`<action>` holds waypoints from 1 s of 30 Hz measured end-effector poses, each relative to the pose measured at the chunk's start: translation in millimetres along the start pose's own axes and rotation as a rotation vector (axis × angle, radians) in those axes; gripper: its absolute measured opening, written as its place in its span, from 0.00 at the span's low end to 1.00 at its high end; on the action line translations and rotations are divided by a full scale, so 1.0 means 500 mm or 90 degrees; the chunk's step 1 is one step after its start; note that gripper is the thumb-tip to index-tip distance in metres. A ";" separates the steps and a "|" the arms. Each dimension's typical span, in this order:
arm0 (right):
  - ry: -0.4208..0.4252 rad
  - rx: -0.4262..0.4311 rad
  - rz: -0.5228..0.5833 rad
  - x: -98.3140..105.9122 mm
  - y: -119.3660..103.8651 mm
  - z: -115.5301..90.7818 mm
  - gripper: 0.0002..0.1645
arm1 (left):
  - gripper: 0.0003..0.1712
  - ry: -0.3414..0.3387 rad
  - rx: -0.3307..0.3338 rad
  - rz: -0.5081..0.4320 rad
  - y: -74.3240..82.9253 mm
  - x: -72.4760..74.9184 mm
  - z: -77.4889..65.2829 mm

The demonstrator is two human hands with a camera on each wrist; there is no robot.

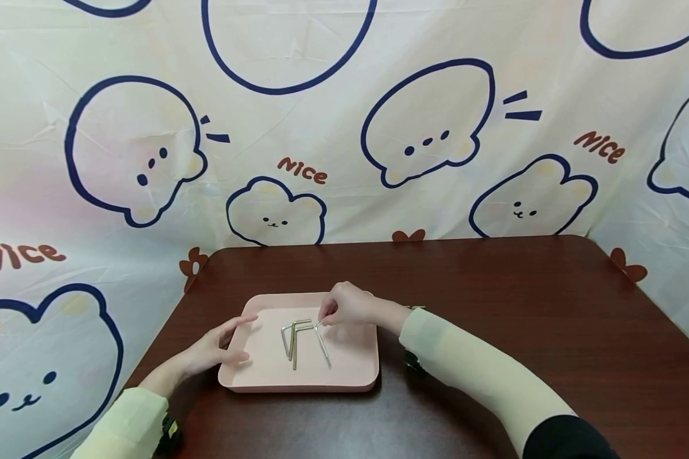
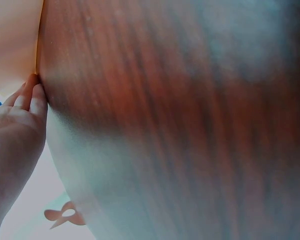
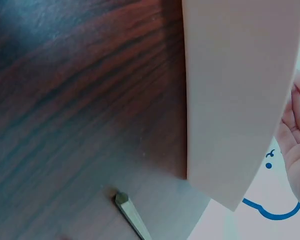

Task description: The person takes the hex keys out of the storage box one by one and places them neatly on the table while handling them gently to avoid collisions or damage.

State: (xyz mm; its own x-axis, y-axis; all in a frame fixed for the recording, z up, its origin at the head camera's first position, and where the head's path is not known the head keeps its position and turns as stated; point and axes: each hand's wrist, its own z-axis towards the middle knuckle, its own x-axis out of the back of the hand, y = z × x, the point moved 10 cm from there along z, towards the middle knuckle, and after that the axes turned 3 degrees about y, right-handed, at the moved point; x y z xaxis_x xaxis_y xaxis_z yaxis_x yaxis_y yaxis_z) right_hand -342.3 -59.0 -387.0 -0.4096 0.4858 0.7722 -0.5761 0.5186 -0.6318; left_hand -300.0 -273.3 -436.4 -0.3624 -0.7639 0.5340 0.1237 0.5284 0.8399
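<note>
A shallow pink tray (image 1: 350, 371) sits on the dark wooden table, several L-shaped hex keys inside it. My left hand (image 1: 207, 345) holds the tray's left side, thumb and forefinger reaching over the rim. In the left wrist view, other fingers (image 2: 37, 100) lie against the tray's outer wall. My right hand (image 1: 349, 305) is over the tray's back right part and pinches a hex key (image 1: 323, 344) by its short arm; the long arm slants down toward the front. Left of it, more hex keys (image 1: 295, 354) lie close together, overlapping.
Another hex key (image 3: 132, 212) lies on the table (image 1: 528, 331) to the right of the tray, mostly hidden by the right sleeve (image 1: 453, 344) in the head view. A patterned cloth (image 1: 344, 204) hangs behind and beside the table.
</note>
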 end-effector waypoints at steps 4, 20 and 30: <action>0.007 0.024 0.011 0.013 -0.007 -0.007 0.04 | 0.46 0.000 0.001 0.002 0.001 0.001 0.000; 0.044 0.045 0.005 0.064 0.011 -0.031 0.03 | 0.46 0.000 -0.006 0.000 -0.003 0.001 0.003; 0.064 0.030 0.013 0.094 0.025 -0.050 0.03 | 0.46 0.001 0.005 -0.006 -0.002 -0.001 0.002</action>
State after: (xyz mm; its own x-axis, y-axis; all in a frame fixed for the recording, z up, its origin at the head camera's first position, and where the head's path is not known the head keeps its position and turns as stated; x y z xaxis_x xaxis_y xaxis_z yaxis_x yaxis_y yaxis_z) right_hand -351.2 -12.0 -360.5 -0.3497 0.5652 0.7472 -0.6023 0.4752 -0.6414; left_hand -300.7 -273.0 -437.8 -0.3623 -0.7696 0.5258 0.1128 0.5238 0.8443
